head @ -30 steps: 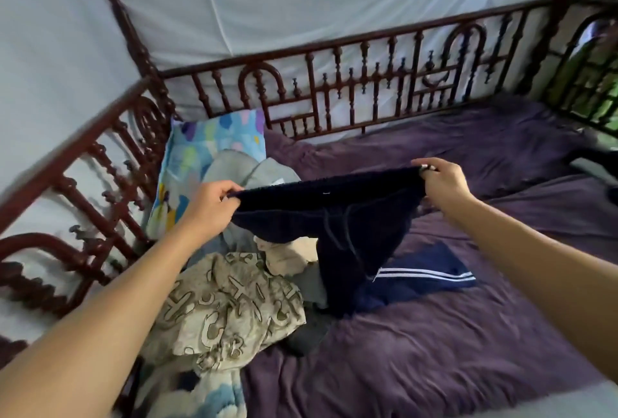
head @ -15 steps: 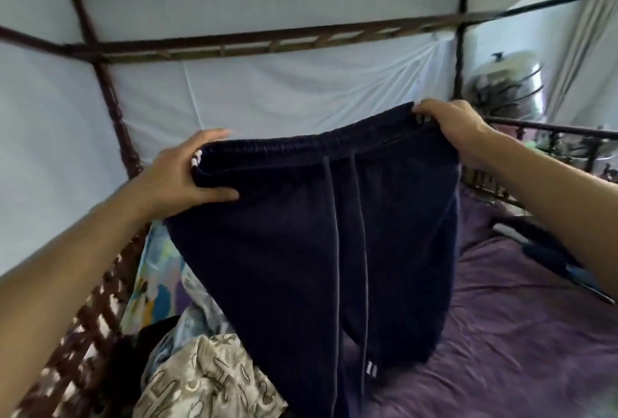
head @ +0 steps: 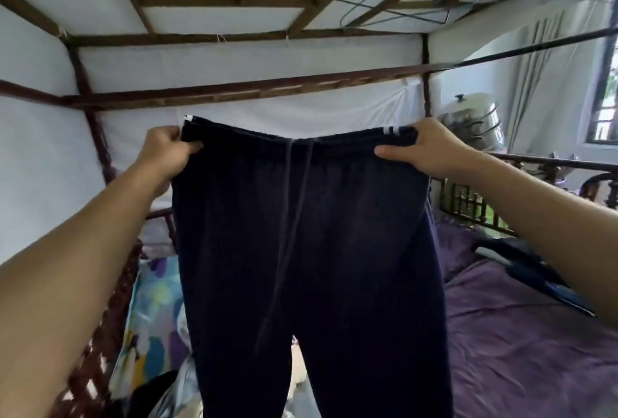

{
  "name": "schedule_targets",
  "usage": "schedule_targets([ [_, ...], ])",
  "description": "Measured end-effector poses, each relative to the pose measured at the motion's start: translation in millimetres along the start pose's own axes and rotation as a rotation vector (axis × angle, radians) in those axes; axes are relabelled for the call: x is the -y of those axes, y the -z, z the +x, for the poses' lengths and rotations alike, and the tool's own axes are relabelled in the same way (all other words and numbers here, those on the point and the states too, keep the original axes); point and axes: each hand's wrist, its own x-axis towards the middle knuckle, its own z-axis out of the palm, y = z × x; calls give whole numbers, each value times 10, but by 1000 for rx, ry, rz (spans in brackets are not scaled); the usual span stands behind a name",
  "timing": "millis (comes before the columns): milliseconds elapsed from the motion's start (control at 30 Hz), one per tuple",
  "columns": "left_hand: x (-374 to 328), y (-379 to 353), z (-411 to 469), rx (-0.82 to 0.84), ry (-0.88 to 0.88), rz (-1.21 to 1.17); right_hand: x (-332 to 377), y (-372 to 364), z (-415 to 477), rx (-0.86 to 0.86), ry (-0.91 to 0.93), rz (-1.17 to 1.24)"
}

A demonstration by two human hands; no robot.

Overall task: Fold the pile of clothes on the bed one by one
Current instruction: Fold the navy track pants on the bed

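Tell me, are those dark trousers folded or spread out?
Spread out. The navy trousers hang full width, left hand and right hand gripping the waistband ends, legs apart.

Single head view (wide-angle); forward, slightly upward; near the trousers (head: 307, 233)

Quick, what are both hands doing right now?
Left hand: closed, gripping the left end of the trousers' waistband.
Right hand: closed, gripping the right end of the waistband.
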Motion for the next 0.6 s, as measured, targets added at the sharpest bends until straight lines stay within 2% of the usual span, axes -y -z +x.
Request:
schedule_targets([
  [133,469,-721,39,24,36,280,-675,-238,-155,6,-85,-257],
  [333,859,-1886,41,185,15,612,-1891,-262,-300,35,-251,-244],
  [467,979,-2913,40,287,-29,671,-2796,-101,-340,41,-360,-205],
  [600,1091,-3873,-31,315,-15,648,-3602,50,-380,40,-465,-175],
])
